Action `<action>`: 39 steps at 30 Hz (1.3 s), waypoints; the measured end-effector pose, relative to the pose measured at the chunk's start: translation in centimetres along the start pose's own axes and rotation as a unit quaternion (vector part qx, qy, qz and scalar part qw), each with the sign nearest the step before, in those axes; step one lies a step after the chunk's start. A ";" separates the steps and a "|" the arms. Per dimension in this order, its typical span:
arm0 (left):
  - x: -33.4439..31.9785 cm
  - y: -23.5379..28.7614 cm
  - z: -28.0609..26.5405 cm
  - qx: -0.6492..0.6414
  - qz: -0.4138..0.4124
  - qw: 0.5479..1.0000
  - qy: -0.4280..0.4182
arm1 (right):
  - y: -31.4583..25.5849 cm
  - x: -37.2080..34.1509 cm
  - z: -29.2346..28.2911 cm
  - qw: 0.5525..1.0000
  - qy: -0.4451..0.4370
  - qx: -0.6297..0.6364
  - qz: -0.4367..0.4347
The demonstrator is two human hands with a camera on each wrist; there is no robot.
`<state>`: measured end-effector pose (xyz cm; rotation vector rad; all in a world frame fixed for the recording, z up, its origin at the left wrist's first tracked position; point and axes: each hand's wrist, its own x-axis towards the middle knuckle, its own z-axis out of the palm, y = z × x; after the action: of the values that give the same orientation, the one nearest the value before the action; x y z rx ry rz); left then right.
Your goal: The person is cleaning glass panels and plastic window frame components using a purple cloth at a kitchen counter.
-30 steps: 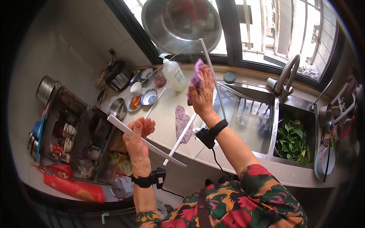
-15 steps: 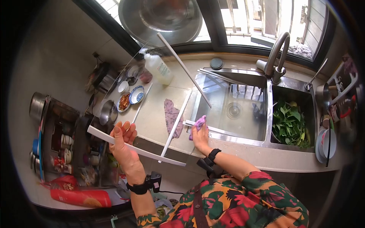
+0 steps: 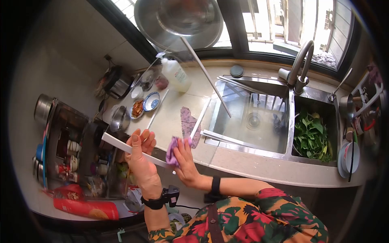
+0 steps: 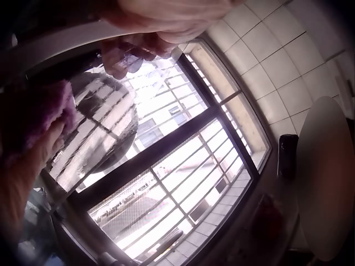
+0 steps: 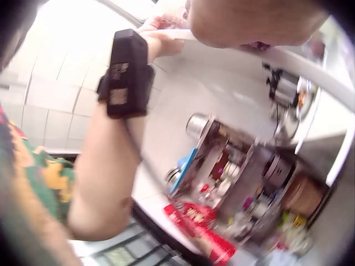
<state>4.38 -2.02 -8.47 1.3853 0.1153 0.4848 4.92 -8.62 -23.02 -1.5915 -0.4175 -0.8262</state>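
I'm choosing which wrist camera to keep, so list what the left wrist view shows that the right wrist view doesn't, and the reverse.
Only the left wrist view: the barred window and the round metal basin.
Only the right wrist view: the cluttered shelf and the black device on the left wrist.
Both: the left hand, the right hand and the pale strip.

Nothing legible from here. Pump bottle [image 3: 176, 75] label: too small. Wrist device [image 5: 128, 75] sticker: blurred.
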 end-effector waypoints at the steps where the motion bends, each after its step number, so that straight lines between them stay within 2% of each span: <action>1: -0.1 -0.2 -0.2 -0.009 -0.001 1.000 -0.010 | 0.5 1.2 0.2 0.999 0.021 -0.012 -0.031; 3: -0.3 -0.3 -0.5 -0.011 -0.005 1.000 -0.008 | 2.7 5.5 -0.9 0.996 0.048 -0.059 -0.053; 5: -0.6 -0.5 -1.2 -0.024 0.008 1.000 0.006 | 7.6 9.7 -4.1 0.996 0.041 -0.069 0.032; 7: -0.6 -0.6 -1.5 -0.030 0.011 0.999 0.012 | 10.6 9.7 -4.4 0.993 0.076 -0.036 0.085; 9: -0.3 -0.9 -1.9 -0.041 0.017 0.999 0.017 | 14.4 8.9 -6.0 0.986 0.045 -0.149 0.066; 12: -0.3 -0.8 -1.8 -0.041 0.021 0.998 0.031 | 17.1 7.2 -7.7 0.991 0.034 -0.115 0.059; 14: -0.3 -0.9 -2.0 -0.042 0.025 0.998 0.042 | 18.8 5.2 -9.0 0.976 0.032 -0.011 0.216; 15: -0.3 -0.9 -2.1 -0.040 0.026 0.998 0.049 | 19.4 4.4 -10.1 0.933 0.001 0.006 0.360; 16: -0.3 -1.1 -2.4 -0.041 0.027 0.997 0.053 | 19.9 3.6 -11.0 0.868 -0.030 0.021 0.495; 18: -0.2 -1.4 -3.1 -0.044 0.032 0.997 0.063 | 23.0 -0.2 -10.9 0.906 0.055 0.110 0.405; 19: -0.3 -1.4 -3.5 -0.043 0.031 0.996 0.066 | 23.1 -0.7 -11.1 0.906 0.052 0.110 0.406; 21: -0.2 -1.4 -4.3 -0.070 0.021 0.994 0.077 | 23.1 -0.6 -11.4 0.869 0.052 0.021 0.492; 22: -0.3 -1.5 -5.0 -0.085 0.013 0.993 0.079 | 22.7 -0.2 -11.4 0.870 0.053 0.022 0.490; 24: -0.7 -1.9 -6.5 -0.092 -0.010 0.990 0.105 | 21.7 0.4 -11.4 0.838 0.049 0.065 0.540; 27: -1.2 -2.4 -8.8 -0.118 -0.034 0.984 0.129 | 21.3 0.5 -10.6 0.846 0.064 0.085 0.522; 28: -1.2 -2.5 -9.6 -0.135 -0.044 0.980 0.140 | 20.8 0.8 -10.4 0.834 0.070 0.140 0.530; 29: -1.1 -2.6 -10.7 -0.135 -0.046 0.979 0.144 | 20.6 1.6 -9.9 0.832 0.068 0.138 0.532; 31: -0.3 -3.5 -12.7 -0.169 -0.065 0.960 0.213 | 20.5 4.4 -8.7 0.885 0.096 0.162 0.426; 32: -0.1 -4.1 -13.6 -0.177 -0.065 0.952 0.242 | 19.8 6.8 -8.4 0.874 0.055 0.216 0.432; 33: 0.1 -5.1 -14.8 -0.178 -0.066 0.953 0.238 | 18.3 9.2 -8.5 0.859 0.016 0.267 0.436; 34: 0.1 -6.3 -16.2 -0.223 -0.069 0.937 0.262 | 15.8 10.9 -8.2 0.841 0.012 0.295 0.454; 35: 0.2 -7.7 -17.6 -0.272 -0.068 0.916 0.286 | 15.7 11.1 -7.8 0.845 0.012 0.290 0.449; 37: 0.1 -10.6 -18.9 -0.297 -0.070 0.904 0.301 | 15.4 10.1 -6.9 0.800 -0.163 0.322 0.478; 39: 0.0 -13.2 -19.4 -0.357 -0.087 0.869 0.332 | 15.6 8.0 -4.7 0.808 -0.174 0.261 0.499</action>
<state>0.91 14.34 -24.95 0.4315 0.5602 0.7444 19.66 -17.73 -28.27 -1.1738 -0.0021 0.3838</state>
